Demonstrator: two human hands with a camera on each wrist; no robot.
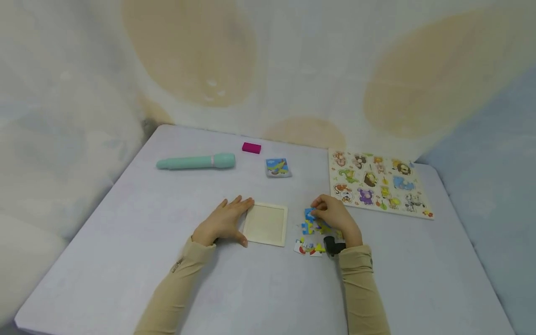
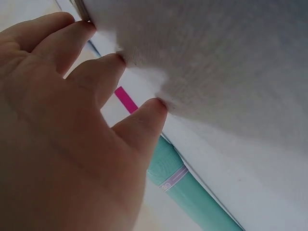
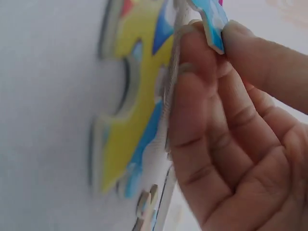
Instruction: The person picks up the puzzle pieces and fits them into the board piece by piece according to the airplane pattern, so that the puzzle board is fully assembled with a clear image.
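My left hand point(image 1: 224, 220) lies with fingers spread at the left edge of a cream square puzzle tray point(image 1: 264, 224), its index finger and thumb at the frame. The tray's recess holds no pieces. To the right of it, my right hand point(image 1: 335, 216) pinches a blue jigsaw piece point(image 3: 212, 21) between thumb and fingers. Under and in front of that hand lie several loose jigsaw pieces point(image 1: 307, 228); the right wrist view shows a yellow and blue piece point(image 3: 130, 115) close up. Part of the pile is hidden by the right hand.
A mint-green microphone-shaped stick point(image 1: 196, 162) lies at the back left. Behind the tray are a magenta block point(image 1: 251, 148) and a small picture square point(image 1: 278, 167). An animal puzzle board point(image 1: 378, 184) occupies the back right. A black object point(image 1: 333, 245) sits by the right wrist.
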